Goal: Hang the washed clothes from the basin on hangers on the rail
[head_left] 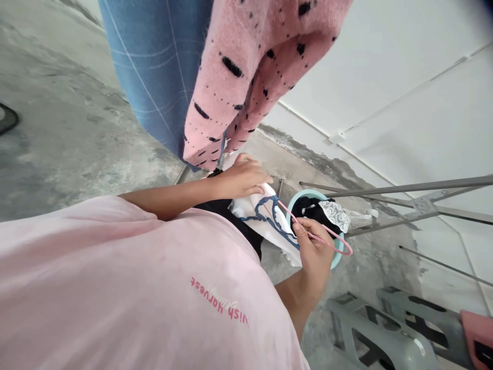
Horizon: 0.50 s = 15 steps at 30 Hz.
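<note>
My left hand [246, 177] pinches the upper edge of a white garment [265, 228] with blue trim. My right hand [314, 246] is closed around a pink clothes hanger [348, 248], thumb lying along its thin rod. One end of the hanger reaches into the garment's trimmed opening, and the rest sticks out past my right fingers. Just beyond my hands, a light blue basin [338, 257] holds dark clothing [308, 208] and a white lace piece [334, 215].
A pink sweater [246, 67] with black flecks and a blue checked cloth [154, 67] hang close above my left hand. Grey metal rack bars [427, 203] cross at the right. Grey plastic stools [408, 341] stand at lower right, near the white wall [416, 67].
</note>
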Available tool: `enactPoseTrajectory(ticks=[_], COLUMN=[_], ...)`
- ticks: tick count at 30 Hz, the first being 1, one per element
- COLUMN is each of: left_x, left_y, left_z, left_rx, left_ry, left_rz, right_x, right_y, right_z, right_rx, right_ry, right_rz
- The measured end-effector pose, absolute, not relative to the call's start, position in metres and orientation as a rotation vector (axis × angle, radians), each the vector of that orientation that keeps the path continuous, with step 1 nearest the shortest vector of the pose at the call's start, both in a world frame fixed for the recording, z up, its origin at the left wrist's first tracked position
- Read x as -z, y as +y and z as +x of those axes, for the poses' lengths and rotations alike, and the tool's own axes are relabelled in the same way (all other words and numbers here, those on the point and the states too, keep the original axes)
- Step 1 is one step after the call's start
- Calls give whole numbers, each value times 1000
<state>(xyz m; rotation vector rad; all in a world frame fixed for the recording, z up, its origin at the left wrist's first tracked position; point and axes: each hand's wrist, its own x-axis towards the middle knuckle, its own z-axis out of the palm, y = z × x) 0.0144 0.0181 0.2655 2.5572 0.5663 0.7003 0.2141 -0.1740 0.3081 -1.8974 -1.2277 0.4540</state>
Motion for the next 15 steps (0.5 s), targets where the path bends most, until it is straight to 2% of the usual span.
enactPoseTrajectory(ticks=[4,9,15], left_x=[-263,-264,-271], left_y=[29,48,64], left_z=[16,-7,-32], left_rx=[-675,-1078,-1310], left_ry=[648,893,967], left_rz=[2532,2373,2175], right_x=[-305,-298,-287], right_y=[-176,-186,-199], right_z=[222,258,273], right_rx=[-326,103,97], right_ry=[-1243,-1334,-987], right_rz=[-1843,-2002,-2126])
